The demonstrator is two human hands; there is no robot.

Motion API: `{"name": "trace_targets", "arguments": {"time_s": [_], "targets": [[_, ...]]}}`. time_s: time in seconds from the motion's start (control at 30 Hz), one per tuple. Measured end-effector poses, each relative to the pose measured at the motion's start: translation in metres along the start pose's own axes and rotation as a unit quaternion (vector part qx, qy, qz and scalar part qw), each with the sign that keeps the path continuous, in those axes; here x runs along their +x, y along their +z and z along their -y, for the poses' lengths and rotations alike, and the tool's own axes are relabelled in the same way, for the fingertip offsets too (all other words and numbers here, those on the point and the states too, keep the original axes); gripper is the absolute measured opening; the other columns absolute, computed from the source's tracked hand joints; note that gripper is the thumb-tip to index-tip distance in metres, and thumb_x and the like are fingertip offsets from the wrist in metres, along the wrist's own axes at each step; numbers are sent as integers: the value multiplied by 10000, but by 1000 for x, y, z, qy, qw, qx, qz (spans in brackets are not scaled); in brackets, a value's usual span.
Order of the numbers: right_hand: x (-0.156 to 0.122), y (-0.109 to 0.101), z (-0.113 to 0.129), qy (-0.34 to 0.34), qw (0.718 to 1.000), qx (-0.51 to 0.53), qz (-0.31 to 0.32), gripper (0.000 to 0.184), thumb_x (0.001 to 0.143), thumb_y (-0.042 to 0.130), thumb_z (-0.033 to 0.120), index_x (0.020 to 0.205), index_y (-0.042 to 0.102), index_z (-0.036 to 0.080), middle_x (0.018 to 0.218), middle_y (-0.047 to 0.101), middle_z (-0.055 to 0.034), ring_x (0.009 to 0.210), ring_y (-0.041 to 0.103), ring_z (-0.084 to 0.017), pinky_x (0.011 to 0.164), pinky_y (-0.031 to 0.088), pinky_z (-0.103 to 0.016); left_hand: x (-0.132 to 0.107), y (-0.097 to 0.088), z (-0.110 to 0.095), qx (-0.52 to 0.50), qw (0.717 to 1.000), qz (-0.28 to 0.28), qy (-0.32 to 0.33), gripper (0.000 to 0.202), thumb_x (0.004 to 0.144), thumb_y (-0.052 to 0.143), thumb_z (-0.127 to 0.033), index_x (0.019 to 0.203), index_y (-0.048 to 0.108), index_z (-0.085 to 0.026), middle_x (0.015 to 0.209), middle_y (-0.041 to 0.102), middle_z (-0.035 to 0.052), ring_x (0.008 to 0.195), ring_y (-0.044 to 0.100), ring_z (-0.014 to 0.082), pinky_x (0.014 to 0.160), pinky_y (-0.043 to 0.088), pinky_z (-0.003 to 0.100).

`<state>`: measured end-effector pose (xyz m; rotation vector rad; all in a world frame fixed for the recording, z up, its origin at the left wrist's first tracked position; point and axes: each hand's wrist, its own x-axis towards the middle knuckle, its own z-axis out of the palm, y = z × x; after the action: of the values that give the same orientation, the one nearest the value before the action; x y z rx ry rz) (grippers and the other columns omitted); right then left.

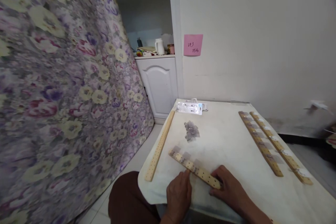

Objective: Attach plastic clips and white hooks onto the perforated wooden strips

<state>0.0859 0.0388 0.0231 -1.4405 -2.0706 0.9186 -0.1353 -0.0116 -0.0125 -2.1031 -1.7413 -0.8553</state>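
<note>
A narrow pale wooden strip (204, 175) with rows of holes slants across the near part of the table. Small clear tags and shiny metal pieces sit along its left half, while holes show on the right half. My right hand (228, 185) is closed around the strip's right end, thumb and fingers on either side. Below the strip's middle, my left hand (180, 192) is closed, its fingertips at the near edge; part of its grip is hidden. Beyond the strip lies a small heap of clear tags with metal pieces (191, 130).
Another holed wooden strip (160, 147) lies along the table's left edge. Two strips with tags, one darker (259, 141) and one lighter (278, 145), lie on the right. Clear packaging (189, 107) rests at the back of the white-covered table (220, 129). A floral curtain (73, 94) hangs left.
</note>
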Motion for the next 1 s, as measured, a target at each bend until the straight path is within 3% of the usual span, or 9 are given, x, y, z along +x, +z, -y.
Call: {"name": "trace_targets", "arguments": {"time_s": [0.2,0.5,0.63,0.77,0.87,1.0], "targets": [[0,6,13,14,999,-32,-34,155,632,609,194,757,526,231,860,568,-34,858,533,-212,745,403,-296,1,-1,1,-1,1000,-4,8,336,856,444,-121,1178,505,-197,934,697,50,838,673,165,732,557,276],[27,15,27,6,996,-58,-68,97,658,553,183,735,499,208,835,553,-26,826,524,-191,737,393,-283,-3,8,6,34,997,-49,44,337,840,443,-129,1163,530,-166,948,716,63,874,686,184,713,567,285],[33,20,28,10,996,-52,-66,120,651,579,190,760,531,206,862,570,-31,854,533,-198,749,396,-287,-3,9,8,42,997,-59,41,334,838,426,-123,1147,545,-171,910,721,54,823,694,175,679,564,273],[41,14,17,21,1000,9,-20,192,679,611,269,859,577,212,831,608,-15,772,563,-180,689,415,-272,-5,11,13,47,996,-53,62,343,837,431,-136,1159,545,-167,926,725,56,824,695,168,674,563,259],[64,4,7,10,998,40,-36,157,768,531,305,866,595,201,758,618,-14,713,571,-175,666,424,-278,-10,18,16,63,994,-63,62,339,827,448,-138,1146,557,-175,928,730,55,824,699,174,675,568,270],[120,-3,-2,-16,996,30,-88,178,799,472,283,828,619,188,781,635,-42,746,586,-194,716,451,-309,-16,30,15,84,991,-97,29,328,795,471,-102,1077,600,-209,870,737,50,743,703,179,630,566,279]]}}
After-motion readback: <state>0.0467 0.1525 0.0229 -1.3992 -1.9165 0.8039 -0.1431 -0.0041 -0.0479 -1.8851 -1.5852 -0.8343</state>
